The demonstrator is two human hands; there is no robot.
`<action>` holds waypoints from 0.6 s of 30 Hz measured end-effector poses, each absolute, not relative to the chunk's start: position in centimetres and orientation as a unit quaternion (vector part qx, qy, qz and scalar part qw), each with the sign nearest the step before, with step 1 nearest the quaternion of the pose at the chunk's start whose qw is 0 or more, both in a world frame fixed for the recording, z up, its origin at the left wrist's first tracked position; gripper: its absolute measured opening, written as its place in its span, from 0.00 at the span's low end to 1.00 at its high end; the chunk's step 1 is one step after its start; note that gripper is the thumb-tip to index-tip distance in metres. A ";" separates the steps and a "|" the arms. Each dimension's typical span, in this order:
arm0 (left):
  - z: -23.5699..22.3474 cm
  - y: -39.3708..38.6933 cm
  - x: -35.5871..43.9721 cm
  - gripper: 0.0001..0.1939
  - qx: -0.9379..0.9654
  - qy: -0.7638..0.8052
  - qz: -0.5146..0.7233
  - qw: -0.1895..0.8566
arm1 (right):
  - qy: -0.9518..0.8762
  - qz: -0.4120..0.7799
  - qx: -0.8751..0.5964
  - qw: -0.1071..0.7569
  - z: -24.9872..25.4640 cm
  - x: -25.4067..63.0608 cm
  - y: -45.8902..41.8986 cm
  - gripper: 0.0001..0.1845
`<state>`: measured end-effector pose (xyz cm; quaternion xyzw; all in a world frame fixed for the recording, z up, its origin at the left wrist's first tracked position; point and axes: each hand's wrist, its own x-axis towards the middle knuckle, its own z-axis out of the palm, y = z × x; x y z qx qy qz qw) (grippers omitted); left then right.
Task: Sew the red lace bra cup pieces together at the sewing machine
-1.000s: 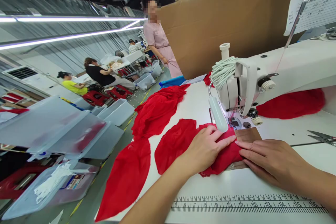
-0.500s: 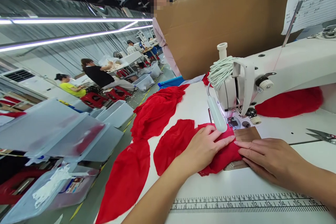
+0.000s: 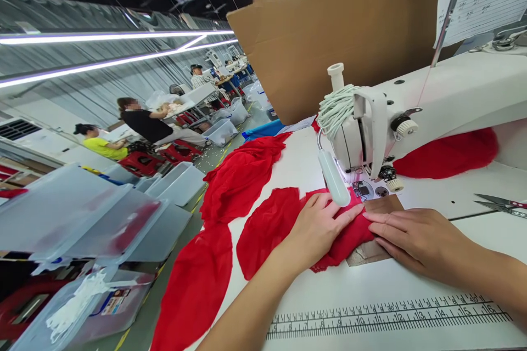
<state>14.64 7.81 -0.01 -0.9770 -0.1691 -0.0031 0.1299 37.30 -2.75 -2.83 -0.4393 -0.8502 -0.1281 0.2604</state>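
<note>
Red fabric (image 3: 349, 238) is bunched at the needle area of a white sewing machine (image 3: 465, 88). My left hand (image 3: 315, 230) lies over it with thumb and fingers spread, pressing it down just left of the presser foot. At the near right edge of this cloth, my right hand (image 3: 415, 236) has its fingertips closed on the fabric; its thumb is partly hidden. A brown plate (image 3: 373, 252) shows beneath the cloth, between the hands. The pale, rounded lever (image 3: 334, 178) hangs beside the left fingertips.
More red pieces (image 3: 201, 285) lie leftward on the white table, and one (image 3: 448, 153) behind the machine. Thread snips (image 3: 504, 205) rest at right. A printed ruler (image 3: 391, 318) runs along the near edge. Cardboard (image 3: 341, 38) stands behind; plastic bins (image 3: 115, 219) and seated people are left.
The view has shifted slightly, so the machine and table sit a little further left. Both hands keep nearly the same place on the fabric. The person behind the cardboard has shifted.
</note>
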 end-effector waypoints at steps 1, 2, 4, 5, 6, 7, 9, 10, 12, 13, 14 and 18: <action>-0.2 8.0 14.7 0.26 -0.977 -0.170 -0.009 0.132 | -0.850 -0.133 -0.441 0.257 -2.9 37.3 -2.6 0.20; -0.3 8.2 14.7 0.26 -0.976 -0.170 -0.017 0.132 | -0.847 -0.137 -0.445 0.256 -2.9 37.3 -2.5 0.20; -0.3 8.6 14.8 0.26 -0.978 -0.166 -0.038 0.124 | -0.844 -0.140 -0.453 0.253 -2.9 37.2 -2.3 0.20; -0.2 8.6 14.9 0.25 -0.979 -0.164 -0.049 0.111 | -0.842 -0.140 -0.455 0.252 -2.9 37.2 -2.3 0.20; 0.0 8.6 14.9 0.24 -0.980 -0.165 -0.061 0.090 | -0.841 -0.139 -0.459 0.250 -2.9 37.2 -2.2 0.20; 0.3 8.5 15.0 0.24 -0.981 -0.168 -0.072 0.060 | -0.840 -0.138 -0.463 0.248 -2.9 37.2 -2.1 0.21; 1.1 7.8 15.2 0.23 -0.979 -0.182 -0.084 -0.020 | -0.839 -0.135 -0.468 0.244 -3.0 37.3 -2.1 0.21; 1.5 7.3 15.3 0.22 -0.976 -0.190 -0.083 -0.058 | -0.840 -0.132 -0.469 0.240 -3.0 37.3 -2.1 0.21; 2.1 6.4 15.5 0.21 -0.972 -0.199 -0.073 -0.101 | -0.844 -0.129 -0.465 0.235 -3.1 37.4 -2.2 0.20; 2.2 6.0 15.5 0.21 -0.972 -0.200 -0.065 -0.103 | -0.845 -0.128 -0.463 0.234 -3.1 37.5 -2.2 0.20; 2.2 5.7 15.6 0.21 -0.973 -0.200 -0.058 -0.095 | -0.847 -0.128 -0.460 0.234 -3.2 37.5 -2.2 0.20; 1.5 5.3 15.6 0.22 -0.980 -0.188 -0.052 -0.047 | -0.843 -0.119 -0.461 0.251 -3.4 37.5 -2.3 0.19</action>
